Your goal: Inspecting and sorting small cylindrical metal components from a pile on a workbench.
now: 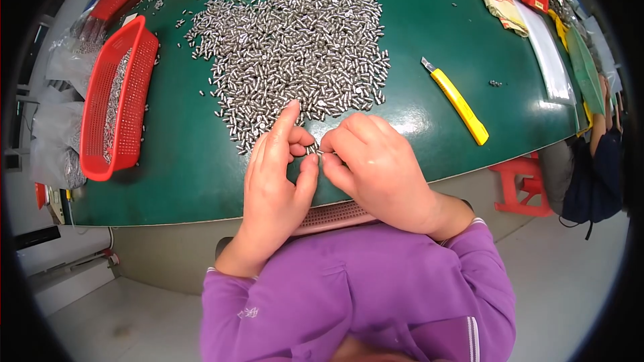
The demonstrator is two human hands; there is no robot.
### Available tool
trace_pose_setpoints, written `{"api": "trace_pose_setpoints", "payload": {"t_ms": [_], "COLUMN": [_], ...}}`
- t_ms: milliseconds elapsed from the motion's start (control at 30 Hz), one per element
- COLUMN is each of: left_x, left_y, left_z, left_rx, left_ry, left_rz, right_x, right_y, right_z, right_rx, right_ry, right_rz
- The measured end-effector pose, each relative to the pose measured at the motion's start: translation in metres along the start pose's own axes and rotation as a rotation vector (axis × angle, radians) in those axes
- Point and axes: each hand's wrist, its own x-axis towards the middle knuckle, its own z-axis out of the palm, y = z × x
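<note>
A small-parts workshop here: green table (188,161) heaped with tiny metal pins (302,33), red mesh baskets (114,100) at left, a yellow utility knife (459,102) right of centre.

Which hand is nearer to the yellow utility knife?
Right. The right hand lies left of the yellow utility knife; the left hand is farther left, beyond it.

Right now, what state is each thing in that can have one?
left hand: index finger raised, thumb on a small metal pin
right hand: pinching the same pin
pile of metal pins: spread loose
red basket: partly filled with pins
yellow utility knife: lying flat, untouched
</note>
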Motion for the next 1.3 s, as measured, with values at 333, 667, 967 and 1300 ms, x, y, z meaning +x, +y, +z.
{"api": "trace_pose_setpoints", "payload": {"t_ms": [333, 667, 967, 1300], "left_x": [-0.001, 0.001, 0.001, 0.001], "left_y": [0.001, 0.002, 0.002, 0.004], "left_z": [0.0, 0.0, 0.0, -0.003], "left_rx": [0.015, 0.007, 0.0, 0.011], "left_ry": [0.021, 0.019, 0.018, 0.014], "left_rz": [0.044, 0.045, 0.056, 0.058], "right_x": [0.0, 0.002, 0.001, -0.001], "right_y": [-0.002, 0.001, 0.003, 0.001], "right_z": [-0.007, -0.008, -0.004, -0.041], "right_rx": [0.012, 0.059, 0.022, 0.089], "right_ry": [-0.017, -0.06, -0.015, -0.129], "right_rz": [-0.024, -0.036, -0.002, 0.027]}}
